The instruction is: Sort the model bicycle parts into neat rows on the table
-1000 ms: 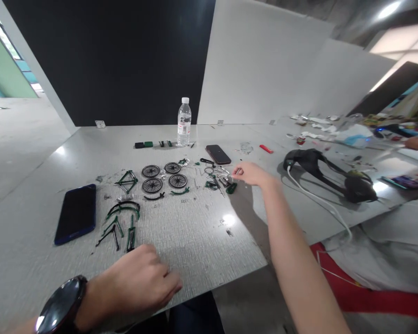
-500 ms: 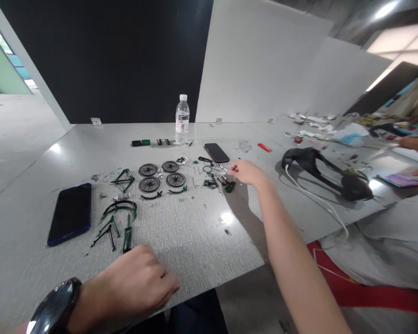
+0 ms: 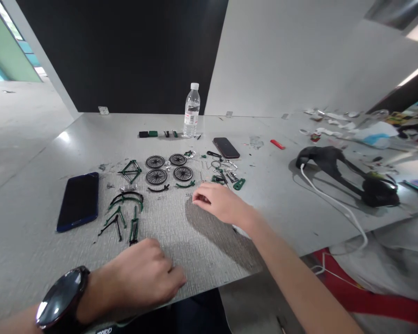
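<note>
My left hand (image 3: 146, 273), a watch (image 3: 62, 297) on its wrist, rests loosely closed at the table's front edge. Whatever it may hold is hidden. Just beyond its knuckles lies a green and black model bicycle fork (image 3: 134, 227). My right hand (image 3: 218, 202) hovers over the table with curled fingers, its grip hidden from me. Several small spoked wheels (image 3: 156, 176) lie to its left and farther back. Near the wheels are a green bicycle frame (image 3: 130, 171), curved mudguards (image 3: 126, 198) and thin forked parts (image 3: 116, 222). Small green and silver parts (image 3: 230, 176) lie behind my right hand.
A blue-edged phone (image 3: 78, 202) lies at left, another phone (image 3: 226, 147) farther back. A water bottle (image 3: 192, 111) stands by the upright panel. To the right are a red lighter-like object (image 3: 277, 144) and a black strapped headset (image 3: 344, 174) with a white cable (image 3: 334, 204).
My right hand has drawn back from the small parts, toward me and left. My left hand stays closed near the front edge. The view has shifted slightly.
</note>
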Demonstrator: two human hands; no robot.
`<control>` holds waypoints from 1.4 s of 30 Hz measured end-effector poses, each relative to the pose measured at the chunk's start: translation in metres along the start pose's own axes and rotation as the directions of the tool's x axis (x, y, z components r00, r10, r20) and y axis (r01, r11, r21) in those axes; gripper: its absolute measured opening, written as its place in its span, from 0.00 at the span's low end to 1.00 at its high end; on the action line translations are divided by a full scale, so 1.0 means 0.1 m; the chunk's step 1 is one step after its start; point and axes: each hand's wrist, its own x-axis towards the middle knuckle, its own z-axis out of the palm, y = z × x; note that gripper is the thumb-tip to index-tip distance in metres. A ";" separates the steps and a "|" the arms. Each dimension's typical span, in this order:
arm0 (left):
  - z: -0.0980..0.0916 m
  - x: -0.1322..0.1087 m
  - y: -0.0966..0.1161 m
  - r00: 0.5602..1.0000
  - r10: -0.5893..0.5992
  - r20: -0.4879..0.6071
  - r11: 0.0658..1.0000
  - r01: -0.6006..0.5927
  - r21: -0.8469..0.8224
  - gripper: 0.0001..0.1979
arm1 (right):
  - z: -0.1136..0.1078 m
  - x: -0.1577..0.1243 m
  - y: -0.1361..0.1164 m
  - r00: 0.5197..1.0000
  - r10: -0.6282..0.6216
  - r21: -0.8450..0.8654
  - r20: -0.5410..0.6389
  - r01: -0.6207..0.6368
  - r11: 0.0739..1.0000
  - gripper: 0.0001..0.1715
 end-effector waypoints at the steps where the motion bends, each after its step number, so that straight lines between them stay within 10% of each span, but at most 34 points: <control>1: 0.00 0.00 0.00 1.000 -0.002 -0.001 1.000 0.002 -0.007 0.11 | 0.04 -0.01 0.01 1.000 -0.023 -0.002 -0.021 0.023 1.000 0.11; 8: 0.03 0.00 0.00 1.000 -0.020 0.013 1.000 0.020 -0.006 0.11 | 0.01 -0.12 0.10 0.973 -0.154 -0.098 -0.171 0.139 0.985 0.12; 25: -0.07 0.06 0.01 1.000 -0.020 -0.022 0.997 0.022 0.070 0.14 | 0.14 -0.13 0.09 0.957 -0.278 -0.309 -0.083 0.241 0.920 0.17; 34: -0.32 0.31 -0.19 0.897 -0.424 0.129 0.890 0.385 0.246 0.22 | 0.14 -0.12 0.09 0.963 -0.260 -0.279 -0.071 0.231 0.932 0.18; 42: -0.30 0.46 -0.31 0.844 -0.488 0.221 0.859 0.421 0.291 0.30 | 0.17 -0.10 0.10 0.965 -0.258 -0.309 -0.056 0.229 0.923 0.20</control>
